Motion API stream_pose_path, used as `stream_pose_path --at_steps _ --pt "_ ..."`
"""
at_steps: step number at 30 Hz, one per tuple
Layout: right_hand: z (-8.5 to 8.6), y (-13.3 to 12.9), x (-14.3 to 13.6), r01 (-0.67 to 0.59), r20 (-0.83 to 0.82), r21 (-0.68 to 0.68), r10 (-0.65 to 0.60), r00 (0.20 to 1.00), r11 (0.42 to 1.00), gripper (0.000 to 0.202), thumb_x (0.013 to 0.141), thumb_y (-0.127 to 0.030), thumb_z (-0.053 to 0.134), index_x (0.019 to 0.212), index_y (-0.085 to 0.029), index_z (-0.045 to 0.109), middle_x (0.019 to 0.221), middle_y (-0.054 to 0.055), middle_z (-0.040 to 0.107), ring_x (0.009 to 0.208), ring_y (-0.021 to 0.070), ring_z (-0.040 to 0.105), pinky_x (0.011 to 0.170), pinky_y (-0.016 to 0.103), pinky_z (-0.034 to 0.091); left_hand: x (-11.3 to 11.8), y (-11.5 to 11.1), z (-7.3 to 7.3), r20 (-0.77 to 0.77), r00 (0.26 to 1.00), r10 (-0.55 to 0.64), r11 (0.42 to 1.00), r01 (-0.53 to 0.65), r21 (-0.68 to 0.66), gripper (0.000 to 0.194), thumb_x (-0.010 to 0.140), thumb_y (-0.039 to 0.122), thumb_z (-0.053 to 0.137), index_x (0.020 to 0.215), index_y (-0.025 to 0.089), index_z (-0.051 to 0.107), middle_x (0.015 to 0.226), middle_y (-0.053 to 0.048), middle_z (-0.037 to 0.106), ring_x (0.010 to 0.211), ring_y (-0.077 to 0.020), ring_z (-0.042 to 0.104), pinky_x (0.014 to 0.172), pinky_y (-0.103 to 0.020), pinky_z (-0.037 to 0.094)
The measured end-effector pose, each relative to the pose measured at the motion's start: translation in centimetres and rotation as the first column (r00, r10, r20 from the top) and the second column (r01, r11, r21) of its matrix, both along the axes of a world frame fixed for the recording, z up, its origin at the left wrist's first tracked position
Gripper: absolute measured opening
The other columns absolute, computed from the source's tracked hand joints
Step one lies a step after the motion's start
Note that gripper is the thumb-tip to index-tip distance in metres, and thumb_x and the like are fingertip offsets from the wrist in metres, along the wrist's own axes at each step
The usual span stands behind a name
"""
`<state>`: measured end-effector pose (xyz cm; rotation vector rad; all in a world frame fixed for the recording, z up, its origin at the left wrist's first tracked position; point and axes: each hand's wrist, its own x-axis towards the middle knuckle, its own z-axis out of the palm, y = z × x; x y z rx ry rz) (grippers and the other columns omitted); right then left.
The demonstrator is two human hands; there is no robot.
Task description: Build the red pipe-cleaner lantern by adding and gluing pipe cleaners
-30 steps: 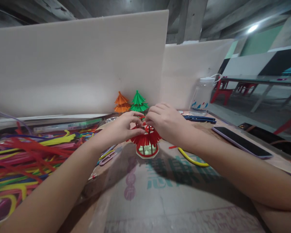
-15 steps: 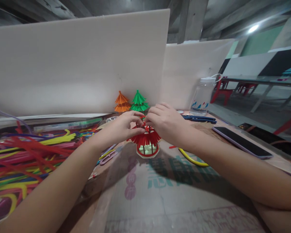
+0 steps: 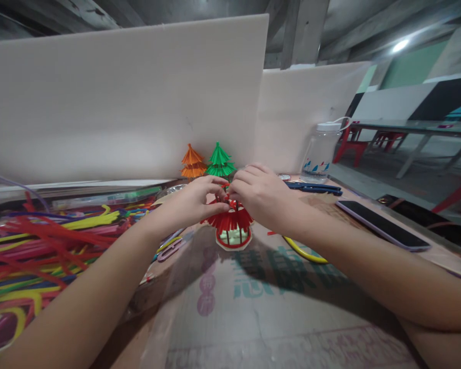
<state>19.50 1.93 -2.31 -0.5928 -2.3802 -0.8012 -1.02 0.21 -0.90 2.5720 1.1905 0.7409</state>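
Hardly anything has moved since the earlier frame: both hands keep their places at the red paper house (image 3: 232,223), with only a slight shift of the right hand (image 3: 259,192). This house stands upright at the middle of the table, its upper part between the two hands and its pale base toward the near side. Left hand (image 3: 197,200) is half open, thumb and fingers curved at the left of the roof; I cannot tell whether it grips. Right hand has its fingers bent closely together at the top, and whatever they pinch is hidden

Under the house lies a printed sheet (image 3: 292,320). An orange tree (image 3: 193,163) and a green tree (image 3: 219,163) stand just beyond the hands, before a tall white board (image 3: 138,102). Colourful strips (image 3: 46,236) heap up at the left. Farther off at the right are another table (image 3: 415,129) and red chairs (image 3: 351,148)

Along the right edge lie a phone (image 3: 382,225) and, farther back, a dark blue tool (image 3: 318,189) near a clear bottle (image 3: 318,154). The board bounds the far side; the widest room for moving is nearer, over the sheet between the forearms
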Motion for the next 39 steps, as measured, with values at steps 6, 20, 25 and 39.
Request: stream_pose_path --at_steps 6,20,25,39 --pt "0.7 -0.1 0.1 -0.002 -0.066 -0.098 -0.004 0.998 0.995 0.024 0.101 -0.021 0.053 0.089 -0.012 0.072 0.09 0.01 0.072 0.085 0.0227 0.057 0.087 0.037 0.038 0.0 -0.2 0.1 0.018 1.0 0.003 1.0 -0.003 -0.002 0.025 0.089 0.045 0.062 0.086 0.021 0.069 0.122 -0.008 0.065 0.112 -0.0257 0.063 0.101 -0.042 0.049" --pt "1.6 -1.0 2.2 -0.001 -0.193 -0.74 -0.212 0.958 0.673 0.025 0.091 -0.035 0.063 0.11 -0.022 0.076 0.072 -0.001 0.068 0.06 0.0116 0.053 0.056 0.025 0.03 -0.6 -0.7 0.6 -0.014 1.0 0.028 0.998 -0.027 0.061 0.032 0.087 0.048 0.066 0.108 0.025 0.072 0.137 -0.009 0.062 0.128 -0.0278 0.058 0.109 -0.045 0.045" --pt "1.7 -0.9 1.8 -0.032 -0.174 -0.812 -0.189 0.966 0.583 0.027 0.09 -0.03 0.063 0.112 -0.021 0.076 0.068 -0.002 0.067 0.058 0.0117 0.055 0.058 0.024 0.035 -0.2 -1.2 0.8 0.018 0.995 0.099 0.966 -0.101 0.239 0.028 0.092 0.044 0.059 0.096 0.021 0.075 0.134 -0.012 0.063 0.128 -0.0287 0.057 0.109 -0.047 0.045" --pt "1.0 -0.8 1.0 -0.036 -0.162 -0.872 -0.22 0.962 0.488 0.016 0.091 -0.022 0.06 0.094 -0.018 0.075 0.084 0.002 0.075 0.07 0.013 0.065 0.059 0.022 0.042 1.3 -1.7 -0.5 -0.127 0.97 0.206 0.83 -0.104 0.549 0.022 0.094 0.029 0.054 0.088 0.02 0.073 0.131 -0.013 0.065 0.126 -0.0317 0.057 0.104 -0.05 0.043"
